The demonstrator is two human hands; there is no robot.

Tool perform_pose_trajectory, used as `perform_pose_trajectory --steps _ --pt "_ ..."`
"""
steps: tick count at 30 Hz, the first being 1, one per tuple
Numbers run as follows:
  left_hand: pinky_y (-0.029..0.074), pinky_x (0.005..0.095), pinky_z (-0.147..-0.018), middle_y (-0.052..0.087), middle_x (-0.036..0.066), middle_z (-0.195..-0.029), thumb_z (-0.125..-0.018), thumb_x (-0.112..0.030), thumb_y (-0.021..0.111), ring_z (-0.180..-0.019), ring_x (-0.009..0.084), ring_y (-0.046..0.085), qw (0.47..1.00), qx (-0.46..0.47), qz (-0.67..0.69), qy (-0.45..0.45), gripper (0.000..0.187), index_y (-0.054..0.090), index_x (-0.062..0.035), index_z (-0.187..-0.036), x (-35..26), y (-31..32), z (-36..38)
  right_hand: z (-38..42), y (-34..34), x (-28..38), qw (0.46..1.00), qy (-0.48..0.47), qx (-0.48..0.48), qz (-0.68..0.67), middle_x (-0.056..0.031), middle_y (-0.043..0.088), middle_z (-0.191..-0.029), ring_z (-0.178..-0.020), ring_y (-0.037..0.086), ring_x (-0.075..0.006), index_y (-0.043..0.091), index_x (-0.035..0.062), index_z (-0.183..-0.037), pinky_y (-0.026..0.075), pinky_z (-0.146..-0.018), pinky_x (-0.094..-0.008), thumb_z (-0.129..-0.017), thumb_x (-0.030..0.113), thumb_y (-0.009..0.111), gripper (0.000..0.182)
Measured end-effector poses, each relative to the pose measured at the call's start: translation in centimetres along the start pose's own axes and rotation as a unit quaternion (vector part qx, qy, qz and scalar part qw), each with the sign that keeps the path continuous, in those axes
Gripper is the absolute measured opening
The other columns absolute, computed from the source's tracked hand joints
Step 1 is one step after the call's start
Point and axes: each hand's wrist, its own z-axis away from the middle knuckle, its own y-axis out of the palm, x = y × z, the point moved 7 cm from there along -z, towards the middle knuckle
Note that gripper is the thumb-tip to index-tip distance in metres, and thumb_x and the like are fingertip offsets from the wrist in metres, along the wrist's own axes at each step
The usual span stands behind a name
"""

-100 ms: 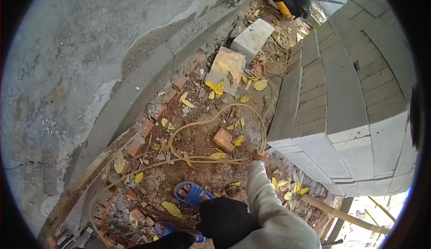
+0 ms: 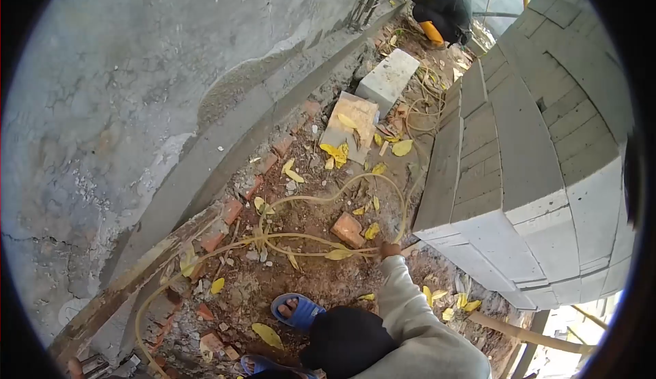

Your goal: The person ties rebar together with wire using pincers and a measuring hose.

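Observation:
My right hand (image 2: 390, 250) is closed around a yellowish, flexible hose (image 2: 321, 239), near the lower corner of the stacked blocks. From the hand the hose runs left in loops over the dirt, bends down to the lower left, and also trails away up along the block stack. At the lower left edge, what looks like a fingertip of my left hand (image 2: 75, 367) shows beside a wooden plank (image 2: 147, 266); the rest of that hand is out of sight, so its grip cannot be made out.
A stack of grey blocks (image 2: 478, 174) stands on the right, a rough plastered wall (image 2: 137, 106) on the left. Between them lie a pale block (image 2: 388, 78), a flat slab (image 2: 348, 126), a broken brick (image 2: 349, 230) and yellow leaves. Another person (image 2: 444, 10) squats farther along the wall.
The view has tilted up slightly, so more of the squatting person shows. My right hand keeps hold of the hose, and the hose loops are nearly unchanged.

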Motion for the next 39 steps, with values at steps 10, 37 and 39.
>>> perform_pose_trajectory --steps 10,37,39 --pt "0.026 0.0333 -0.051 0.035 0.001 -0.061 -0.105 -0.039 0.050 -0.050 0.0138 0.025 0.987 0.023 -0.066 0.144 0.075 0.022 0.0043 -0.160 -12.9 0.8 6.5 4.7 -4.5 29.1 0.927 -0.167 0.139 -0.306 -0.0180 0.071 -0.078 -0.070 0.069 -0.0290 0.069 -0.0015 -0.095 0.055 -0.067 -0.0428 -0.096 0.034 0.061 0.037" --pt "0.015 0.0286 -0.039 0.027 -0.006 -0.049 -0.103 -0.042 0.040 -0.039 0.0070 0.016 0.802 -0.308 -0.285 0.425 0.049 0.060 0.0017 -0.112 -39.8 -12.3 13.0 87.3 -19.3 62.1 0.134 -0.806 0.537 -0.209 -0.0125 0.073 -0.105 -0.085 0.069 -0.0193 0.064 -0.0021 -0.129 0.054 -0.082 -0.0325 -0.094 0.016 0.066 0.039" --pt "0.015 0.0280 -0.040 0.028 -0.007 -0.050 -0.103 -0.043 0.040 -0.040 0.0059 0.017 0.753 -0.329 -0.364 0.438 0.049 0.060 0.0014 -0.110 -40.6 -13.7 12.9 87.3 -16.9 63.2 0.186 -0.634 0.737 -0.143 -0.0113 0.074 -0.102 -0.069 0.060 -0.0119 0.065 -0.0030 -0.124 0.049 -0.067 -0.0277 -0.096 0.018 0.063 0.035"
